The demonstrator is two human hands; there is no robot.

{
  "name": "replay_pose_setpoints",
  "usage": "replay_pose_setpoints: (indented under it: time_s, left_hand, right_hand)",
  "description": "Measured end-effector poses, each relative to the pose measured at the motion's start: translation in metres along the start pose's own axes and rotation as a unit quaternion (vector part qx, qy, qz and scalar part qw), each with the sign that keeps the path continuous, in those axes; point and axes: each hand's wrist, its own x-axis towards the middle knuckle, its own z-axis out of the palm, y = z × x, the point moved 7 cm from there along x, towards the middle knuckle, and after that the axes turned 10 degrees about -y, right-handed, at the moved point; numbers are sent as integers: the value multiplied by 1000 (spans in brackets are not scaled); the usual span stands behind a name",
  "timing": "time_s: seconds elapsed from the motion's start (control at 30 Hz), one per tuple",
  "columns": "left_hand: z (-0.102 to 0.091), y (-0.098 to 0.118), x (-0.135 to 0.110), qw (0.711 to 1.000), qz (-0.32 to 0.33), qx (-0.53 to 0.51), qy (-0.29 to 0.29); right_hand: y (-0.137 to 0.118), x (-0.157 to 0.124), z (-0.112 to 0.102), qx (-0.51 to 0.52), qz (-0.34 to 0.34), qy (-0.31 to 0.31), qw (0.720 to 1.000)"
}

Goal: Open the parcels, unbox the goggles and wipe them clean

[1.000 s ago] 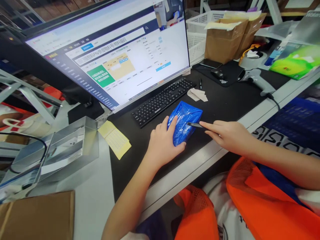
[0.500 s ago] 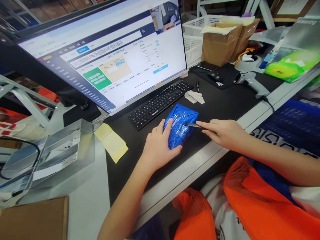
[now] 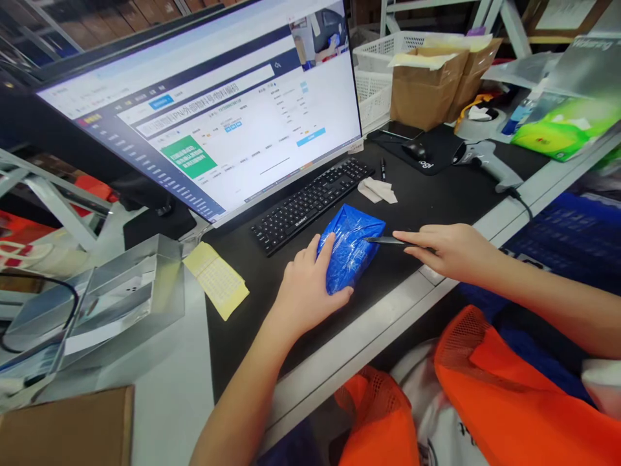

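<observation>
A blue plastic-wrapped package (image 3: pixel 350 249) lies on the black mat in front of the keyboard. My left hand (image 3: pixel 308 285) grips its near left side, fingers over the top and thumb along the lower edge. Between the thumb and fingers of my right hand (image 3: pixel 439 249) is a thin, pointed blade (image 3: pixel 385 240). Its tip meets the package's right side, near the folded end. Most of the blade's handle is hidden in my palm.
Behind the package are a keyboard (image 3: pixel 310 207), a monitor (image 3: pixel 204 123) and scraps of paper (image 3: pixel 377 190). Yellow label sheets (image 3: pixel 216 279) lie left, near a clear plastic box (image 3: pixel 129 291). A mouse (image 3: pixel 415 150), barcode scanner (image 3: pixel 488 162) and cardboard boxes (image 3: pixel 427 87) occupy the right side.
My right hand has shifted to the right with the blade, whose tip has slid toward the package's right edge. My left hand and the package stay nearly in place. Part of the screen display has changed.
</observation>
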Motion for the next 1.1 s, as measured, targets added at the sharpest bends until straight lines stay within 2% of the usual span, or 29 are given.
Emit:
replay_pose_setpoints:
  time_s: [0.23, 0.43, 0.57, 0.67, 0.77, 0.87, 0.97, 1.03, 1.1]
  left_hand:
    - [0, -1, -1, 1000, -3, -7, 3]
    - [-2, -3, -1, 1000, 9, -22, 11]
    - [0, -2, 0, 1000, 5, -20, 15]
    - [-1, -5, -1, 999, 9, -31, 16]
    - [-5, -20, -3, 995, 34, -92, -13]
    - [-4, -46, -10, 979, 47, -176, -95]
    - [0, -69, -16, 966, 35, -202, -158]
    - [0, -74, -16, 970, 22, -187, -155]
    - [0, -71, -14, 976, 3, -164, -141]
  right_hand:
    - [-17, 10, 11, 19, -1, 43, 999]
    - [12, 3, -4, -27, 5, 8, 1000]
    - [20, 2, -11, -43, 8, -7, 999]
    - [34, -3, -15, -39, 38, -2, 999]
    - [60, -19, -22, 12, 98, 24, 995]
    - [75, -38, -23, 92, 132, 30, 986]
    - [67, -47, -15, 152, 130, -5, 980]
    - [47, -47, -4, 196, 115, -33, 973]
    - [21, -45, 11, 268, 108, -45, 956]
